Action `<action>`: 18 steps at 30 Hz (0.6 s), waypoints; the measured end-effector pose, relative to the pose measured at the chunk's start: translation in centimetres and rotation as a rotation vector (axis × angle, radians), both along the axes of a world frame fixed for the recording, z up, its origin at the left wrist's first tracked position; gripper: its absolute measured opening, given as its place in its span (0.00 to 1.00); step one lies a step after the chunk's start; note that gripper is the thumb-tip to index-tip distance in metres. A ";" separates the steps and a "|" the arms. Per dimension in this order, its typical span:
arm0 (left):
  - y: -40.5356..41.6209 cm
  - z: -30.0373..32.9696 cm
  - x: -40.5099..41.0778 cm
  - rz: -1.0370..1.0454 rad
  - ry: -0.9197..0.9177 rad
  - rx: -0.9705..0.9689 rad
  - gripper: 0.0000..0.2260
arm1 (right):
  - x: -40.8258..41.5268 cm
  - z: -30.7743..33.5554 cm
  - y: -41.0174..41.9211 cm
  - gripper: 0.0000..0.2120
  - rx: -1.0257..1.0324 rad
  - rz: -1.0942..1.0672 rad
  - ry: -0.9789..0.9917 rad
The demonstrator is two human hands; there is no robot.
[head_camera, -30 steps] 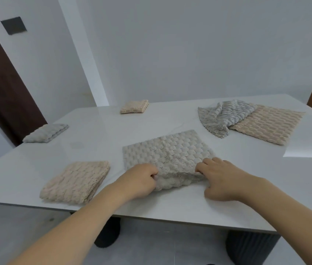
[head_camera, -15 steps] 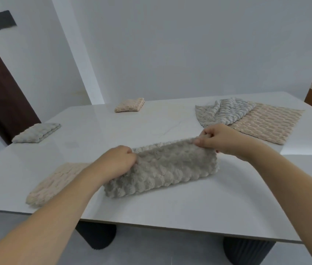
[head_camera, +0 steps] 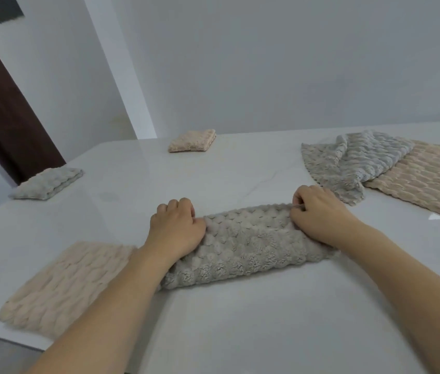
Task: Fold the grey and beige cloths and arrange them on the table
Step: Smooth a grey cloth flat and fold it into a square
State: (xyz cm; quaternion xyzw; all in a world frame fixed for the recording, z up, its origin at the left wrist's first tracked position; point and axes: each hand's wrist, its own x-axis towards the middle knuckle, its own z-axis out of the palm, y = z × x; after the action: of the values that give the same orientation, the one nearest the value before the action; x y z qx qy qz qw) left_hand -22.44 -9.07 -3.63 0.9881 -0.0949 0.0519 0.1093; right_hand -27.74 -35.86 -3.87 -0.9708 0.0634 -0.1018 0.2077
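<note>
The curled fingers of the left hand [head_camera: 176, 230] and of the right hand [head_camera: 317, 211] pinch the far corners of the folded grey cloth [head_camera: 243, 248], which lies as a long band on the white table [head_camera: 240, 325]. A folded beige cloth [head_camera: 63, 286] lies just beside it on the left.

Grey cloth [head_camera: 246, 244]: plush, bobbled fleece, matt. Beige cloth [head_camera: 62, 284] at near left corner: same waffled pile. Table [head_camera: 240, 319]: smooth, glossy, marble-look white top.
</note>
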 end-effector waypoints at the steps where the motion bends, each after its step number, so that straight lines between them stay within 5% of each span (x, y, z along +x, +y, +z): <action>1: -0.3 0.2 0.3 -0.007 0.028 0.005 0.06 | 0.1 0.4 -0.4 0.07 0.023 0.033 0.040; 4: -1.3 1.2 1.1 -0.057 0.107 0.015 0.05 | 0.6 0.9 -1.0 0.06 0.104 0.079 0.120; 9: -3.7 1.3 1.0 -0.231 -0.007 -0.328 0.04 | 0.6 0.9 -1.8 0.10 0.466 0.120 -0.046; 14: -2.9 1.5 2.3 -0.321 -0.026 -0.313 0.05 | 1.5 0.3 -2.9 0.07 0.636 0.047 -0.216; 18: -1.9 1.3 2.8 -0.240 0.039 -0.276 0.05 | 1.5 0.3 -3.8 0.05 1.075 0.018 -0.205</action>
State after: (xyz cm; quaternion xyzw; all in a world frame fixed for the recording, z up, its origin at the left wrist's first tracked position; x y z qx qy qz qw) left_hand -19.67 -10.98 -2.37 0.9462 -0.2019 0.0317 0.2509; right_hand -26.23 -39.70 -3.57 -0.7134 0.0778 -0.1474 0.6806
